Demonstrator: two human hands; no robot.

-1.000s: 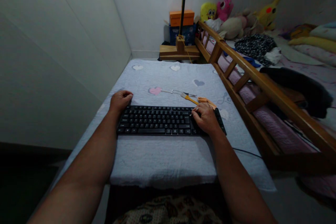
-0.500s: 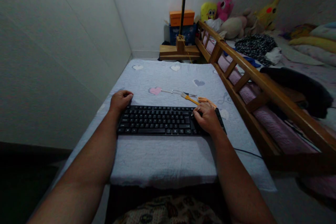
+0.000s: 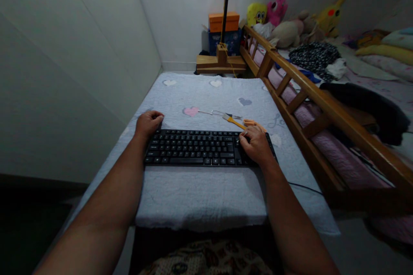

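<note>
A black keyboard lies flat on the cloth-covered table in front of me. My left hand rests at its upper left corner, fingers curled together with nothing visible in them. Over the keyboard's right-hand keys, my right hand is closed in a pinch. A small pale tip shows at its fingertips, too small to name. Just beyond that hand lie a yellow-handled brush and a folded orange cloth-like item. A thin metal tool with a dark handle lies behind the brush.
A pale cloth with heart patterns covers the table. The keyboard's cable runs off to the right. A wooden bed rail borders the table's right side, and a white panel stands on the left. An orange box sits at the back.
My right hand's fingertips have shifted very slightly over the keys. My left hand and the keyboard stay in place.
</note>
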